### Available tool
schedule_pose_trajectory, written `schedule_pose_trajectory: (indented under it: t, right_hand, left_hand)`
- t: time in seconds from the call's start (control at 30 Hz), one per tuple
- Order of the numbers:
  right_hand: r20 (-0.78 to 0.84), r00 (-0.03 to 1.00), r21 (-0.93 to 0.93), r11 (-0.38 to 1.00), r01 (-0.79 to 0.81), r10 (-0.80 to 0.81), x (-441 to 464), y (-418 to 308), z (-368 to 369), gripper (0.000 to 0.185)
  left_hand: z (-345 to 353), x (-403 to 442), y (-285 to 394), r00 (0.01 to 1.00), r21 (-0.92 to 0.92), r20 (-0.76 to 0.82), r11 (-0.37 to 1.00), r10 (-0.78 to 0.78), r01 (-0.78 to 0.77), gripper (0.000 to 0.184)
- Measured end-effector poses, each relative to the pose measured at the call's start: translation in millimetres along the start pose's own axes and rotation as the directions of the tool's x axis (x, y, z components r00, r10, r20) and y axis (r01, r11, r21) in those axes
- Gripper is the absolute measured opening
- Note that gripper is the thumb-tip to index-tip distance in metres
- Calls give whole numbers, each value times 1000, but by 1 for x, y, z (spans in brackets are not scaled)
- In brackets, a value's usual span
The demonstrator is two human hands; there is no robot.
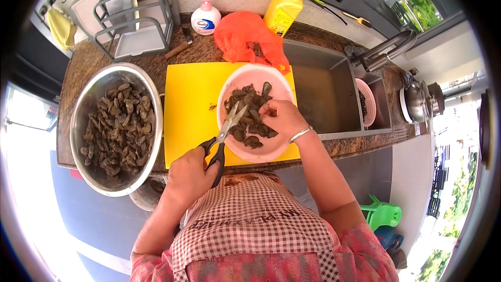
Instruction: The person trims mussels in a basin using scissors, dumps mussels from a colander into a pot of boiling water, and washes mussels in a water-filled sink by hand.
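Checked apron (250,214) nearest camera, below both hands' fingers. Left hand (190,175) wrapped round scissors (225,130), blades parted, long axis slanting up-right from fingers, tips over dark shells (245,99) in pink bowl (266,152). Right hand (285,119) nearer: fingers bent, shells immediately left; cannot tell whether anything pinched.

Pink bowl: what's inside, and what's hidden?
Inside the pink bowl are dark, shell-like pieces, loosely heaped. The open scissors and the right hand cover part of the bowl's inside. Whatever lies beneath them, or under the heap, can't be seen.
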State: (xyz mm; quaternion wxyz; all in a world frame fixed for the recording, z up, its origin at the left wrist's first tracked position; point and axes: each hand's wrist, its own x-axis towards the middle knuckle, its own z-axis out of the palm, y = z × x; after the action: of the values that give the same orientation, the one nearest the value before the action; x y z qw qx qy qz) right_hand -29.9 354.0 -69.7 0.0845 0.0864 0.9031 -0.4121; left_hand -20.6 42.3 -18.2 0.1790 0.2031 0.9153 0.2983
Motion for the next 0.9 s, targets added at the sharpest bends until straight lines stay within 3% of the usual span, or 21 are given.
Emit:
schedule_pose_trajectory:
  t: [0.03, 0.13, 0.17, 0.3, 0.4, 0.5, 0.6, 0.7, 0.73, 0.8, 0.9]
  right_hand:
    - [-78, 996, -23, 999, -43, 41, 3, -3, 0, 22]
    - [-298, 952, -53, 997, 55, -68, 22, -18, 6, 23]
    - [-183, 983, -117, 992, -43, 21, 26, -26, 3, 31]
    - [13, 1000, -248, 969, 6, -2, 52, -27, 21, 47]
    - [92, 995, -300, 952, 53, -26, 60, -31, 18, 48]
    - [162, 980, -267, 951, 156, -115, 53, -41, 9, 43]
    - [230, 956, -391, 882, 262, -182, 48, -37, 9, 35]
    - [188, 943, -464, 822, 330, -273, 37, -33, 8, 27]
    - [172, 939, -484, 805, 343, -296, 33, -33, 7, 27]
    - [110, 977, -415, 884, 213, -184, 27, -26, 10, 27]
    - [-14, 999, -196, 980, 44, -48, 15, -22, 12, 29]
  left_hand:
    - [-3, -1, -2, 1000, -5, 19, 1000, -22, 22, 31]
    - [-6, -6, -7, 998, -38, 26, 998, -57, 58, 29]
    - [-7, -8, -7, 998, -61, 11, 997, -57, 57, 29]
    - [-14, -11, -6, 995, -42, 28, 994, -95, 96, 29]
    - [-16, -15, -11, 997, -58, 16, 995, -75, 76, 29]
    - [-18, -20, -18, 997, -72, 3, 994, -78, 78, 30]
    - [-19, -23, -26, 997, -74, -5, 994, -82, 81, 30]
    - [-17, -25, -35, 998, -51, -13, 997, -63, 62, 31]
    - [-18, -25, -37, 996, -145, 45, 986, -76, 82, 30]
    - [-19, -24, -40, 983, -328, 163, 935, -83, 134, 30]
    - [-18, -16, -43, 862, -737, 506, 535, 32, 413, 40]
